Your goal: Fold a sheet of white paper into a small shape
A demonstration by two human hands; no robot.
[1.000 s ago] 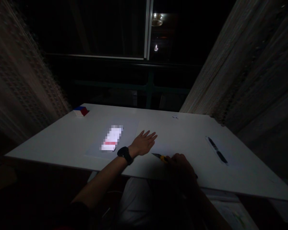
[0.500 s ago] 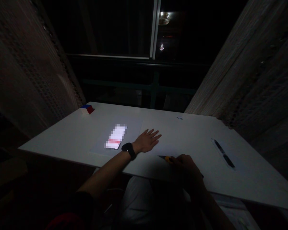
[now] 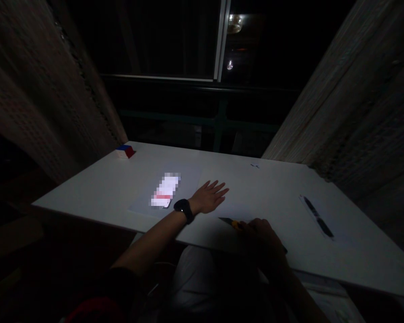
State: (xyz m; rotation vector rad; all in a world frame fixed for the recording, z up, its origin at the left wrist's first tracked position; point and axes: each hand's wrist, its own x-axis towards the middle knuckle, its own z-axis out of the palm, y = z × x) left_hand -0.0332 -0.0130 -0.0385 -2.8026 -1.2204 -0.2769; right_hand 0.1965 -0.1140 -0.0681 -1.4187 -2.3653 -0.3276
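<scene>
Yellow-bodied knife (image 3: pixel 231 222) gripped in right hand (image 3: pixel 261 231), fist closed round handle, blade tip low on white table (image 3: pixel 104 193) near front edge. Just beside blade, left hand (image 3: pixel 210 196) flat, fingers spread, likely pinning faint sheet (image 3: pixel 245 197) (edges barely visible). Lit phone (image 3: pixel 164 192) beside left wrist.

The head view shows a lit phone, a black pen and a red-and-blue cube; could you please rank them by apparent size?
1. Lit rectangular phone: largest area.
2. Slim black pen: longer, but far thinner.
3. Red-and-blue cube: smallest, though farthest from the camera.
</scene>
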